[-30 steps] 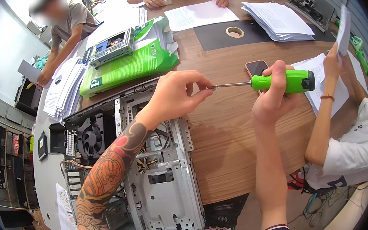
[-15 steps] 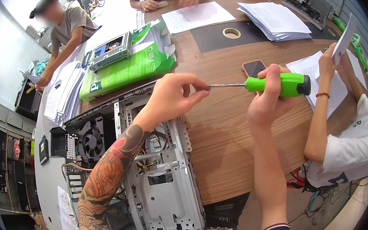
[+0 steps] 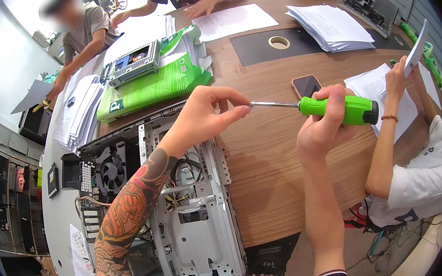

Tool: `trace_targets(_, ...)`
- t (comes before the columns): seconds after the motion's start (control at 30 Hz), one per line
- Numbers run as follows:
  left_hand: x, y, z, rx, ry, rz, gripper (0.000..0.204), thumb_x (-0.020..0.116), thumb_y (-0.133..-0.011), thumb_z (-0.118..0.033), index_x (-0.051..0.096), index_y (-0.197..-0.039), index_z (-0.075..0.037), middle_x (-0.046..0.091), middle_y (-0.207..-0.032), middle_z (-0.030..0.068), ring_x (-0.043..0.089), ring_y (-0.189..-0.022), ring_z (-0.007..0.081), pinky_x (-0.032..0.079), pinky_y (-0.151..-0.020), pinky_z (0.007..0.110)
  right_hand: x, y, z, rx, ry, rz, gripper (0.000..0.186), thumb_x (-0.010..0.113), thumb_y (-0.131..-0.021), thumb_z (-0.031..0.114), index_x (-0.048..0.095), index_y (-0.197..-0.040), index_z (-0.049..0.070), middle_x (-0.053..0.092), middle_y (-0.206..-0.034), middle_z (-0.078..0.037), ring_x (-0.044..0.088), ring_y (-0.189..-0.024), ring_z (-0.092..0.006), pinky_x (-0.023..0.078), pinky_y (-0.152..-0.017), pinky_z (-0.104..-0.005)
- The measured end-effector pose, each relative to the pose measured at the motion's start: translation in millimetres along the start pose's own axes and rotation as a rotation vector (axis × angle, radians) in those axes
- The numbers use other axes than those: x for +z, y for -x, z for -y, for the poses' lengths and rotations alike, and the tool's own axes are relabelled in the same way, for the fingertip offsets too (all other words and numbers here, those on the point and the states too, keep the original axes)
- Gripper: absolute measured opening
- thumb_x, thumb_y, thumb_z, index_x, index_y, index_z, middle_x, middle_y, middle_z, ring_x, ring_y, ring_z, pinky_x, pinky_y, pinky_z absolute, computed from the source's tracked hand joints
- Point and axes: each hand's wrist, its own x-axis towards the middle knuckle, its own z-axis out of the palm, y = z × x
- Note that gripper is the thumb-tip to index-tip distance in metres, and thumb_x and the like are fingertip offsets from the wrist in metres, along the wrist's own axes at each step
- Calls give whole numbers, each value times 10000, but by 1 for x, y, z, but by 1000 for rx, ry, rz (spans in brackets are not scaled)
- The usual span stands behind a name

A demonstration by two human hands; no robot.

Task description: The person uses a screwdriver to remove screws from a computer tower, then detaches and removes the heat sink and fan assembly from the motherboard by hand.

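Gripping a green-handled screwdriver (image 3: 355,110) in the right hand (image 3: 319,135), pointing its shaft leftward. Pinching narrowly at its tip with the thumb and forefinger of the left hand (image 3: 204,113), covering the very end, too small to make out. Extending the left forearm over an open computer case (image 3: 197,238), holding the tool above a wooden table (image 3: 282,166), with a phone (image 3: 305,86) just beyond the right hand and a green package (image 3: 153,92) beyond the case.

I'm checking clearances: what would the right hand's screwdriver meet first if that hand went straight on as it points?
Probably the left hand: its fingertips are at the tip of the green-handled screwdriver held in the right hand, though exact contact is unclear.
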Motion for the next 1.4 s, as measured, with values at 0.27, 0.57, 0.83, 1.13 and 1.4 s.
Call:
trace_targets(0.27,-4,-2,6,-13,46,27,181,778,-917,-108,765,-1055,9,727,-856,-2,596,-733,20,441,-643,189,1,0,-1,18,26,-47,289,707,-956,233,652,-773,16,646,-730,-52,559,-665,-114,432,-645,-273)
trace_targets(0.57,-13,-1,2,-70,223,64,192,746,-939,-103,731,-1077,30,734,-928,46,681,-878,97,523,-801,237,8,3,7,91,-25,-100,316,707,-957,296,640,-774,47,617,-716,-13,458,-562,-49,290,-494,-229)
trace_targets(0.83,-17,2,3,-58,397,64,161,745,-914,-88,703,-1035,10,710,-928,41,658,-874,101,504,-799,246,12,4,12,198,-60,-138,369,700,-964,335,614,-751,45,565,-686,-4,422,-520,-44,265,-480,-222)
trace_targets(1.13,-18,0,3,-37,397,60,147,757,-894,-49,692,-1011,12,727,-936,57,683,-851,109,534,-779,239,10,1,9,243,-58,-158,390,715,-962,355,605,-746,49,569,-686,0,425,-530,-43,269,-489,-219)
trace_targets(1.4,-17,0,6,-58,311,20,143,782,-888,-60,706,-995,-2,726,-909,33,673,-816,80,528,-746,223,6,-1,7,298,-60,-132,357,718,-963,368,615,-805,65,562,-748,-2,453,-582,-61,295,-524,-230)
